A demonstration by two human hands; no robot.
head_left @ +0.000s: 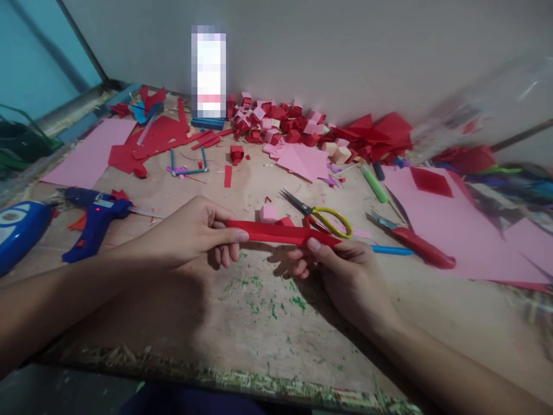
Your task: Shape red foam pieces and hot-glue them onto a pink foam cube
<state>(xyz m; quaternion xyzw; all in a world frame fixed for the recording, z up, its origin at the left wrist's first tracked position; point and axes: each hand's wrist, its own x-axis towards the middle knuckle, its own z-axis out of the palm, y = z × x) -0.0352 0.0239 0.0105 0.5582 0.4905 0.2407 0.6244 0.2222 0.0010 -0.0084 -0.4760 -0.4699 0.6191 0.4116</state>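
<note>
A long red folded paper strip is held level above the wooden table, one end in each hand. My left hand pinches its left end, thumb on top and fingers curled under. My right hand pinches the right end the same way. Just beyond the strip lie scissors with yellow handles and a small pink foam cube.
A blue glue gun lies at the left, a red-handled cutter and a green marker at the right. Pink paper sheets cover the right side. Red and pink folded cubes pile up by the wall.
</note>
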